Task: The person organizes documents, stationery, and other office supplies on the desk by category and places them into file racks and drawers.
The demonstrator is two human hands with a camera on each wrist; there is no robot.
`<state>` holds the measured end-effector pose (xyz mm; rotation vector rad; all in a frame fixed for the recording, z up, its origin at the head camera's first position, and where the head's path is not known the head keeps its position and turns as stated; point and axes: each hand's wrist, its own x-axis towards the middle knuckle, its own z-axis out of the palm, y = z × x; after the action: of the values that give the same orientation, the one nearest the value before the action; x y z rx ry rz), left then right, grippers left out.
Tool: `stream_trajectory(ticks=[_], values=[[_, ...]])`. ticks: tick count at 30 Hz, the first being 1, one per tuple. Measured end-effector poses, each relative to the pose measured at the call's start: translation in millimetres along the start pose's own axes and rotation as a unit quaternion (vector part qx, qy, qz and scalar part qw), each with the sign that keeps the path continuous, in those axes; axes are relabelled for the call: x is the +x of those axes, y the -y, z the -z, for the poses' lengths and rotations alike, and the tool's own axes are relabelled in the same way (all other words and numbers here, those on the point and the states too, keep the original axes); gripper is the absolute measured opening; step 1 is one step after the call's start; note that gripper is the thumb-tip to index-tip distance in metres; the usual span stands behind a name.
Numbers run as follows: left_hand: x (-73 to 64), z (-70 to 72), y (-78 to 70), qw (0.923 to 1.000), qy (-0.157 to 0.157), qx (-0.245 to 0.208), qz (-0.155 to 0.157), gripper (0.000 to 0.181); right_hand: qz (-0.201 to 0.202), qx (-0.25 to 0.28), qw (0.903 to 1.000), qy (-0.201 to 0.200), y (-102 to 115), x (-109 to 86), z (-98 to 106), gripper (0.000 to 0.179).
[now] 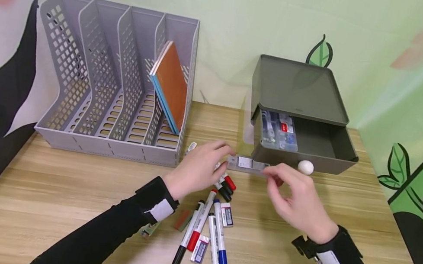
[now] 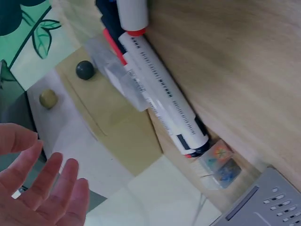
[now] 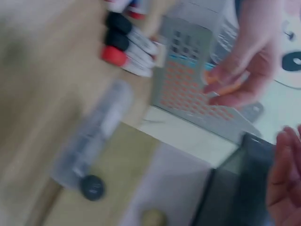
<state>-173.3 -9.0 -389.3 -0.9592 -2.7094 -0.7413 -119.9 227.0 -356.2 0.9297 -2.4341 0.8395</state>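
Note:
My left hand (image 1: 202,163) hovers over several markers (image 1: 226,185), fingers loosely bent and holding nothing; in the left wrist view its fingers (image 2: 49,188) are spread. My right hand (image 1: 302,199) is in the air before the drawer unit, its fingertips overlapping the right end of a clear narrow case (image 1: 245,162) in the head view. From the right wrist, that case (image 3: 96,134) lies apart from the right hand's fingers (image 3: 284,179), and nothing shows in them. The pulled-out grey drawer (image 1: 324,140) has clear packs (image 1: 279,131) in its left part.
Loose markers (image 1: 201,220), boxed erasers (image 1: 200,249) and a red-green block (image 1: 183,220) lie in front. At back left a grey file rack (image 1: 105,148) holds notebooks (image 1: 171,86) in its right slot. A white knob (image 1: 305,167) sticks out from the drawer.

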Motion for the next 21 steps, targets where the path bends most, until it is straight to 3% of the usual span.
stream_trajectory(ticks=[5, 9, 14, 21], values=[[0.1, -6.2, 2.7, 0.9984, 0.037, 0.036, 0.020, 0.025, -0.043, -0.049, 0.9930, 0.098, -12.3, -12.2, -19.1, 0.026], [3.9, -12.8, 3.8, 0.9963, 0.058, 0.059, 0.024, 0.023, -0.073, -0.084, 0.9832, 0.145, -23.1, -17.7, -30.3, 0.036], [14.9, -20.8, 0.0, 0.9940, 0.066, 0.086, 0.018, 0.021, -0.081, -0.105, 0.9766, 0.169, -33.2, -19.5, -38.5, 0.041], [30.4, -32.7, -5.5, 0.9836, 0.093, 0.146, 0.051, 0.019, -0.091, -0.117, 0.9726, 0.179, -45.6, -20.5, -42.7, 0.042]])
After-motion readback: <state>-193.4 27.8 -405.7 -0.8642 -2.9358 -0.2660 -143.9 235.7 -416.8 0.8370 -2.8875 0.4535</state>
